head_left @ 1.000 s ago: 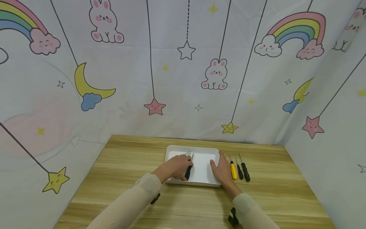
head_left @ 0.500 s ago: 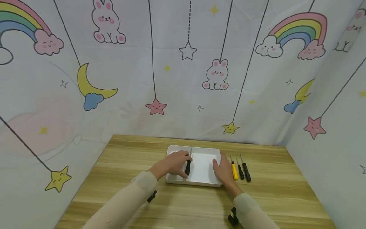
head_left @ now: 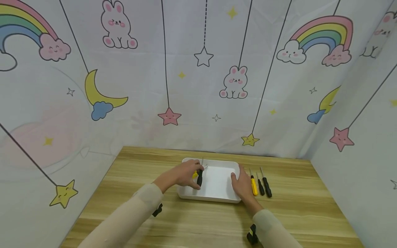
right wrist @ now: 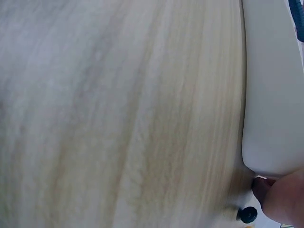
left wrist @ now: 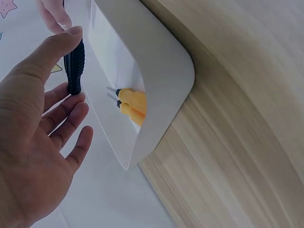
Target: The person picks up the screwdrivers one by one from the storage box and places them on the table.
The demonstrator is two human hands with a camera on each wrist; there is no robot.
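Observation:
My left hand (head_left: 185, 174) pinches a black-handled screwdriver (head_left: 200, 179) between thumb and fingertips, over the left part of a white tray (head_left: 220, 184). In the left wrist view the screwdriver's ribbed handle (left wrist: 75, 71) is upright, the thumb at one end and fingers at the other. Two yellow-handled screwdrivers (left wrist: 133, 100) lie inside the tray, mostly behind its wall (left wrist: 166, 71). At the tray's right side, my right hand (head_left: 242, 186) grips the wall, thumb on the inner side and fingers outside. The right wrist view catches only part of that hand (right wrist: 285, 199).
Right of the tray, a yellow-handled screwdriver (head_left: 254, 186) and two black-handled screwdrivers (head_left: 261, 188) lie side by side on the wooden table (head_left: 288, 213). A patterned white curtain (head_left: 198, 86) hangs behind the table and along both sides.
My left hand has moved left with the black-handled screwdriver, bringing the yellow in the tray into sight. The right hand keeps its grip on the tray's right side.

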